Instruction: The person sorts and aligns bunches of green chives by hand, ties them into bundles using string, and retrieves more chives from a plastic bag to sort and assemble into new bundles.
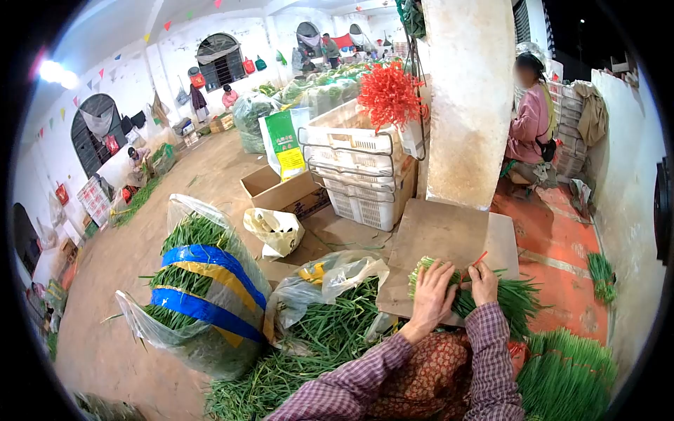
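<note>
A bunch of green chives (516,303) lies across a cardboard-covered board in front of me, its pale cut ends to the left. My left hand (434,296) grips the bunch near those ends, fingers stretched over the top. Close beside it, my right hand (484,283) pinches a thin red tie (480,259), whose end sticks up above the fingers. The part of the tie around the stalks is hidden by the hands. The brown cardboard (439,235) extends beyond the bunch towards the pillar.
Loose greens (330,326) spill from plastic at my left, near a blue-striped bag (210,281). Bundled chives (567,375) stand at lower right. Red ties (391,95) hang above stacked white crates (351,161) by a pillar (469,105). A person in pink (531,119) sits beyond.
</note>
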Motion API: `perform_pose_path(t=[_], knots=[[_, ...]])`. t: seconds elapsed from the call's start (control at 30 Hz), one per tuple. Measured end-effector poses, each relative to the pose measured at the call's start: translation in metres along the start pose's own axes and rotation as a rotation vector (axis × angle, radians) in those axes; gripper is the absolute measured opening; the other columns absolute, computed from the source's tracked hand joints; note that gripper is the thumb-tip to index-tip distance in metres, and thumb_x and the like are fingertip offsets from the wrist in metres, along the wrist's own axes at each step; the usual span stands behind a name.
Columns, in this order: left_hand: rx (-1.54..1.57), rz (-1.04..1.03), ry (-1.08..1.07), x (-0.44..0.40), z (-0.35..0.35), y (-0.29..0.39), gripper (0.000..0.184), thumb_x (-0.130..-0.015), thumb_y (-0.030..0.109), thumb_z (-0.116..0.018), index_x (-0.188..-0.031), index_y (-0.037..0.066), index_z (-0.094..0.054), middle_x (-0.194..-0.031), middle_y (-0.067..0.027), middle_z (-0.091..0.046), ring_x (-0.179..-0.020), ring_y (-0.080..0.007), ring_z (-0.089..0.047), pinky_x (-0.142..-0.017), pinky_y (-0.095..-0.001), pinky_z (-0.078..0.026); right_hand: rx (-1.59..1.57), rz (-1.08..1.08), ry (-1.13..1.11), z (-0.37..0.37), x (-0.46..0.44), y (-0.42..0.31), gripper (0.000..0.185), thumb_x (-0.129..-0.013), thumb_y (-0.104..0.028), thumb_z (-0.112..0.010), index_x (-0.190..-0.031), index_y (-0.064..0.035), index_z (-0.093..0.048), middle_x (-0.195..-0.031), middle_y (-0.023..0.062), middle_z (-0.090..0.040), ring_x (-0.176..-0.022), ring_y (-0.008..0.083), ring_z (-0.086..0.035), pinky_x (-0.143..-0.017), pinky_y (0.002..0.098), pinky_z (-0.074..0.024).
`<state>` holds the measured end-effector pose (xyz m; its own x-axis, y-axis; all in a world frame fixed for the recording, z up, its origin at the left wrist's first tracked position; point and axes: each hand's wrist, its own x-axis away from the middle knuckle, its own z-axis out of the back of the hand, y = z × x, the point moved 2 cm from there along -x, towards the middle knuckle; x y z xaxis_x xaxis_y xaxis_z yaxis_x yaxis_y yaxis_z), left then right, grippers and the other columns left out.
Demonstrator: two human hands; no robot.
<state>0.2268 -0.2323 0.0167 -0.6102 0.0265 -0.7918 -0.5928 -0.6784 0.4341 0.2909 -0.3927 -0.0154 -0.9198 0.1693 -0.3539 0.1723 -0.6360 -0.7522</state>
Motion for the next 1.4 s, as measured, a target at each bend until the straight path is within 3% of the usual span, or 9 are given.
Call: perform_pose_path(t=[0.1, 0.23, 0.37, 0.47, 0.57, 0.77, 1.07, 1.3, 1.4], knots=[[0.185, 0.076, 0.008, 0.015, 0.041, -0.013, 0.026, -0.082, 0.005, -0.064, -0.108, 0.002, -0.062, -0.112, -0.0128, -0.062, -0.111, -0.0285, -0.055, -0.092, -0.0384, -0.046, -0.554, -0.349, -0.200, 0.003, 0.010, -0.032, 0.019, -0.096, -0.019, -0.052, -0.100, -0.0014, -0.059, -0.083, 0.0079, -0.063, -0.059, 0.0159, -0.060, -0.051, 0.0302, -0.0476], [0.737, 0.811, -0.149, 0.063, 0.063, -0.041, 0.019, -0.094, 0.016, -0.057, -0.095, -0.001, -0.065, -0.086, -0.0062, -0.067, -0.081, -0.0178, -0.064, -0.072, -0.0270, -0.049, -0.826, -0.402, -0.127, -0.004, 0.002, -0.016, 0.016, -0.097, -0.019, -0.051, -0.096, -0.0040, -0.058, -0.079, 0.0036, -0.060, -0.057, 0.0088, -0.057, -0.046, 0.0242, -0.0462], [1.591, 1.387, -0.486, 0.101, 0.043, -0.074, 0.062, -0.097, 0.050, -0.043, -0.124, -0.005, -0.050, -0.116, -0.0193, -0.062, -0.099, -0.0255, -0.063, -0.083, -0.0339, -0.052, -1.053, -0.206, -0.190, 0.017, 0.004, -0.027, 0.016, -0.098, -0.019, -0.052, -0.100, -0.0051, -0.060, -0.077, 0.0017, -0.059, -0.051, 0.0063, -0.049, -0.042, 0.0231, -0.0420], [2.072, 1.312, -0.802, 0.084, 0.026, -0.035, 0.084, -0.091, 0.066, -0.038, -0.137, -0.004, -0.035, -0.134, -0.0245, -0.048, -0.121, -0.0305, -0.052, -0.094, -0.0381, -0.048, -1.302, -0.191, -0.229, 0.041, 0.015, -0.070, 0.016, -0.097, -0.016, -0.053, -0.107, -0.0051, -0.061, -0.075, 0.0003, -0.059, -0.051, 0.0055, -0.048, -0.041, 0.0213, -0.0391], [2.189, 1.052, -0.703, 0.063, 0.017, -0.015, 0.087, -0.089, 0.067, -0.040, -0.138, -0.005, -0.034, -0.134, -0.0248, -0.048, -0.120, -0.0315, -0.053, -0.096, -0.0407, -0.048, -1.364, -0.253, -0.304, 0.050, 0.028, -0.105, 0.017, -0.097, -0.018, -0.053, -0.106, -0.0049, -0.060, -0.075, -0.0003, -0.059, -0.050, 0.0053, -0.048, -0.039, 0.0213, -0.0376], [1.859, 1.224, -0.366, -0.021, 0.049, -0.045, 0.078, -0.089, 0.056, -0.054, -0.136, -0.003, -0.037, -0.133, -0.0215, -0.049, -0.119, -0.0305, -0.053, -0.095, -0.0404, -0.051, -0.846, 0.143, -0.609, 0.070, 0.039, -0.142, 0.017, -0.097, -0.017, -0.050, -0.096, -0.0032, -0.059, -0.072, 0.0002, -0.056, -0.052, 0.0045, -0.049, -0.045, 0.0197, -0.0414], [1.224, 0.332, -0.402, -0.170, 0.055, -0.028, 0.088, -0.063, 0.035, -0.084, -0.129, -0.005, -0.043, -0.113, -0.0171, -0.059, -0.102, -0.0250, -0.062, -0.082, -0.0370, -0.057, -0.974, -0.002, -0.263, 0.077, -0.035, -0.111, 0.019, -0.097, -0.019, -0.051, -0.099, -0.0021, -0.060, -0.075, 0.0011, -0.058, -0.049, 0.0071, -0.051, -0.046, 0.0211, -0.0436], [0.865, 0.301, -0.671, -0.122, -0.002, -0.063, 0.136, -0.052, 0.047, -0.090, -0.150, 0.003, -0.006, -0.149, -0.0178, -0.029, -0.138, -0.0276, -0.028, -0.113, -0.0393, -0.024, -0.910, -0.187, -0.087, 0.004, -0.029, 0.020, 0.018, -0.097, -0.014, -0.051, -0.109, -0.0022, -0.056, -0.080, 0.0026, -0.058, -0.050, 0.0099, -0.052, -0.043, 0.0244, -0.0430], [0.925, 0.630, -0.702, -0.081, 0.006, -0.099, 0.144, -0.049, 0.050, -0.090, -0.151, 0.008, 0.003, -0.153, -0.0210, -0.020, -0.143, -0.0315, -0.018, -0.116, -0.0426, -0.017, -1.022, -0.283, -0.013, -0.002, -0.010, 0.028, 0.023, -0.097, -0.014, -0.050, -0.117, -0.0019, -0.054, -0.080, 0.0025, -0.058, -0.047, 0.0096, -0.051, -0.042, 0.0243, -0.0429]])
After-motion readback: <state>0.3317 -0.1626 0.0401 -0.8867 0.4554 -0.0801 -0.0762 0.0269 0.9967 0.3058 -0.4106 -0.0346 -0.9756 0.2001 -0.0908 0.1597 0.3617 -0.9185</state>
